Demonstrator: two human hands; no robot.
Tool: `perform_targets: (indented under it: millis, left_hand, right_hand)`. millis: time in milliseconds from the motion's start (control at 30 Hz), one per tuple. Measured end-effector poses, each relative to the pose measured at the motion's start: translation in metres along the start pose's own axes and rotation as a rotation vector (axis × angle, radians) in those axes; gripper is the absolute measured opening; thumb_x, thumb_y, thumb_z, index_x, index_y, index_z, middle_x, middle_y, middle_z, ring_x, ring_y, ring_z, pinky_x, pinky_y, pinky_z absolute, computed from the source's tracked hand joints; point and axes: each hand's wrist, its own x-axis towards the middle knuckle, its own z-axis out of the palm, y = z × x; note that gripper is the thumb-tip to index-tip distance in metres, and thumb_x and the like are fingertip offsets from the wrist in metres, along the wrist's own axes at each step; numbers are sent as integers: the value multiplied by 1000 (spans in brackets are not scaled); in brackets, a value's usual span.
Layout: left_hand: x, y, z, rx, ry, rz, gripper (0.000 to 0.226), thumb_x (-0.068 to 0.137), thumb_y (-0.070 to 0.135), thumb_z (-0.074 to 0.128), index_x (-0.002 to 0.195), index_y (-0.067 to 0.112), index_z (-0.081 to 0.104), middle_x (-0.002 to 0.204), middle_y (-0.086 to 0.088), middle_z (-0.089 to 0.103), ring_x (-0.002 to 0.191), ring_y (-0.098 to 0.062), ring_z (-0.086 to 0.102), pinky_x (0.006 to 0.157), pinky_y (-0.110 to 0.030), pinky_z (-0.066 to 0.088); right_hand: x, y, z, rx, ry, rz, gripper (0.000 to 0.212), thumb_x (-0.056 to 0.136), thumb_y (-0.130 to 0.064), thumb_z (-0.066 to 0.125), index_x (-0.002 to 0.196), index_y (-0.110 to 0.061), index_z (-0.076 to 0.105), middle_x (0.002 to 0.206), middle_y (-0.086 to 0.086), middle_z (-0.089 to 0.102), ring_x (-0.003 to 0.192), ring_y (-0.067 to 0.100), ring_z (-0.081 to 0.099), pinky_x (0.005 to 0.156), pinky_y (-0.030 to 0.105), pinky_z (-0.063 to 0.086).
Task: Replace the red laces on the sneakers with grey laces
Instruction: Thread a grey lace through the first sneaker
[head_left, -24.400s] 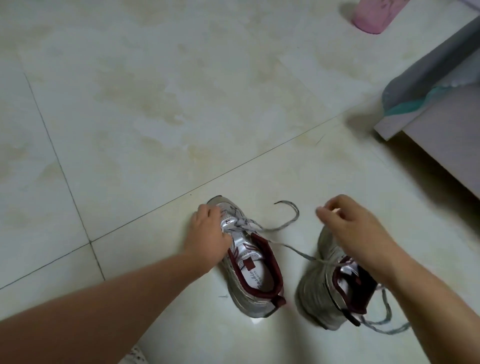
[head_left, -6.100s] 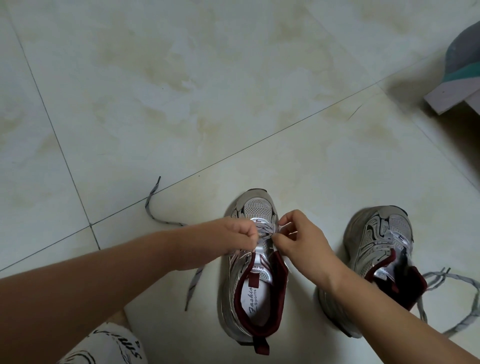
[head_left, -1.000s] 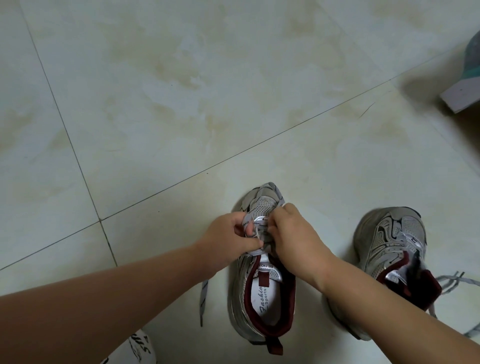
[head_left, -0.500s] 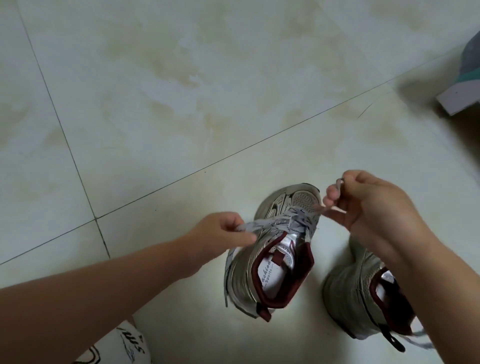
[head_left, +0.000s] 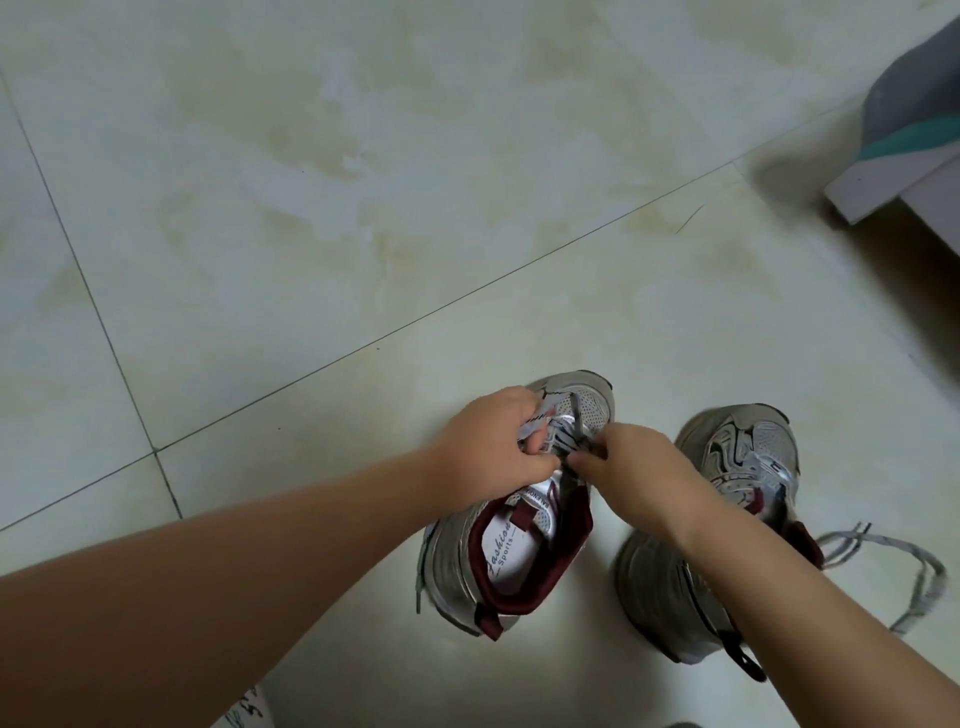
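Two grey sneakers with dark red lining stand on the tiled floor. The left sneaker (head_left: 457, 571) is threaded with a grey lace (head_left: 574, 421) over its front. My left hand (head_left: 488, 452) pinches one lace end above the eyelets. My right hand (head_left: 634, 462) pinches the other end close beside it, over the tongue. The right sneaker (head_left: 737, 467) stands partly behind my right forearm, and its grey lace (head_left: 919, 577) trails loose on the floor to the right. No red lace is in view.
A low piece of furniture (head_left: 893, 176) covered with a grey and teal cloth sits at the upper right edge. Patterned fabric (head_left: 244, 712) shows at the bottom edge. Bare tiles (head_left: 363, 182) stretch ahead and to the left.
My hands were spread apart half a second ago, stretching the lace ends sideways. Now they have come together over the left sneaker's front, and the sneaker sits flatter on the floor.
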Motion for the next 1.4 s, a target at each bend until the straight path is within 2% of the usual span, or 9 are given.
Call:
perform_targets:
  millis: [167,333,433,533,700,1000,1133,1300,1400]
  left_hand:
    - [-3,-8,7,-47,35,-17,29,72,8,60,59,19,36,83,-14,56,88,-21,57,83,-26,45]
    - [-9,-16,5,-154,50,-50,24,73,-1,60,63,14,45,106,5,61,76,-10,58,70,-30,46]
    - [-13,-15,10,-159,97,-41,31,74,-2,58,65,24,43,116,5,60,79,1,59,71,-25,45]
    - [-18,-12,12,-184,141,-61,28,75,-2,55,77,24,45,114,4,60,101,-15,61,86,-33,49]
    - [-33,-15,14,-188,193,-124,30,77,0,52,99,22,51,96,2,62,82,-21,62,70,-31,50]
    - [-62,-29,15,-193,353,-152,31,75,-4,57,86,23,49,97,0,50,95,-23,57,88,-45,48]
    - [-64,-33,12,-263,355,-244,25,76,-2,57,85,20,50,98,-7,52,87,-31,59,79,-49,50]
    - [-66,-37,10,-304,379,-291,28,77,0,56,81,25,46,104,-5,57,65,-14,46,59,-23,37]
    - [-66,-36,11,-280,341,-279,29,77,-1,54,82,26,46,99,-4,54,67,-15,47,60,-21,37]
  right_hand:
    - [-10,18,-26,476,-53,-8,32,89,-23,55,60,-11,60,42,-10,44,39,3,37,40,15,29]
    - [-15,62,-76,1166,485,143,41,81,-7,52,44,-17,39,46,-1,28,44,13,22,41,20,21]
    - [-19,64,-71,1000,586,129,23,78,-11,53,56,-8,47,57,6,30,50,15,26,50,24,24]
    - [-15,56,-50,563,454,65,19,77,-19,54,60,-13,50,46,-8,43,45,11,37,49,24,29]
    - [-11,22,-14,252,151,-20,34,88,-51,43,106,-28,59,96,2,66,89,22,58,73,29,39]
    - [-12,-16,28,-48,95,-414,18,92,-35,45,81,-22,44,93,4,57,88,28,56,63,31,34]
    - [-14,-17,10,2,47,-451,27,82,-20,50,60,-21,33,63,-4,44,69,25,46,58,31,28]
    - [-17,-3,-29,-40,418,-402,16,80,-19,54,66,-14,49,64,3,53,62,28,50,55,34,35]
    - [-22,-9,-25,8,310,-394,17,84,-22,53,69,-13,51,70,2,53,68,24,51,59,33,38]
